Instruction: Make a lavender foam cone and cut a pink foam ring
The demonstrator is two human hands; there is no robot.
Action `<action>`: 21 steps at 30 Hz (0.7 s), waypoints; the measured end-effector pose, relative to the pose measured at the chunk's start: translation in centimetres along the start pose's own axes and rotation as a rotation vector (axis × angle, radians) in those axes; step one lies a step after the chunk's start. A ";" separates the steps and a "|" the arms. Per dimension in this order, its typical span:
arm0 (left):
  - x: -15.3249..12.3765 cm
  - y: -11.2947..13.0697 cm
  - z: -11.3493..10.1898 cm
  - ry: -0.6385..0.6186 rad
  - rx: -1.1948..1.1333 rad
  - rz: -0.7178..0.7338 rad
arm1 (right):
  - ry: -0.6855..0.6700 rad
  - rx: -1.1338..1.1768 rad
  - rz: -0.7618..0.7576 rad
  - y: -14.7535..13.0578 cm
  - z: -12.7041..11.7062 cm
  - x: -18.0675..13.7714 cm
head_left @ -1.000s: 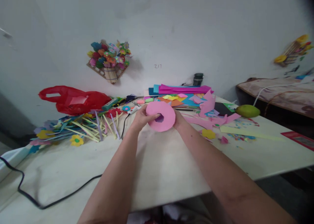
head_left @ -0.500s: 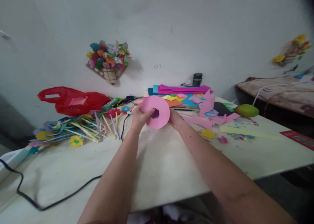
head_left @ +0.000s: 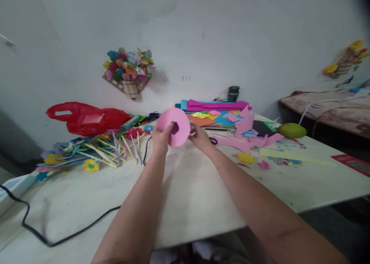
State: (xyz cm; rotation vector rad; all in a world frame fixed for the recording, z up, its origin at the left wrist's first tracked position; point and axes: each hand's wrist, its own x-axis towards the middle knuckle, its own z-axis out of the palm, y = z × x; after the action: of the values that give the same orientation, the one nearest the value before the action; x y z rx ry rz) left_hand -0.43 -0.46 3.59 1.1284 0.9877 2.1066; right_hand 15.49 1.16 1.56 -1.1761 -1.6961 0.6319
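Note:
A round pink paper ring (head_left: 181, 119) with a hole in its middle is held up above the table, tilted toward the camera. My left hand (head_left: 160, 138) is closed on its left side, the thumb over the front at the dark purple hole and the other fingers hidden behind. At the ring's right edge, my right hand (head_left: 200, 137) is closed with curled fingertips touching the rim. A small greyish patch shows between those fingers, too small to name. Just right of that wrist, a black loop (head_left: 213, 140) lies on the table.
Paper strips (head_left: 102, 150), a yellow flower (head_left: 90, 166) and a red plastic bag (head_left: 83, 119) lie left. To the right are pink paper scraps (head_left: 245, 143) and a green fruit (head_left: 291, 130). Folded coloured paper (head_left: 216, 105) lies behind. A black cable (head_left: 86, 227) crosses the left front.
The pink ring has moved left and slightly up, turning a little. Both hands have shifted left with it, and more of the right fingers and the black loop now show.

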 end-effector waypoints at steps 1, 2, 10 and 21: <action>0.0 0.1 0.0 0.020 -0.024 -0.020 | 0.014 -0.088 -0.036 0.1 0.0 -0.1; 0.1 0.2 0.0 0.044 -0.047 -0.042 | 0.025 -0.164 -0.062 0.1 -0.1 -0.1; 1.1 -0.5 -1.0 0.280 -0.055 -0.119 | 0.029 -0.745 -0.025 -0.7 -2.9 -0.3; 0.9 0.1 -1.2 0.447 0.129 0.000 | -0.313 -1.045 0.260 0.2 -4.9 0.1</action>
State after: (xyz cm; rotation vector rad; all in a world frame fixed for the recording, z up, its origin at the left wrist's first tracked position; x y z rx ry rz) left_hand -1.90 -0.23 3.64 0.7209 1.3387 2.3781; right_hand 20.02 0.83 3.51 -2.1248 -2.2398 0.0148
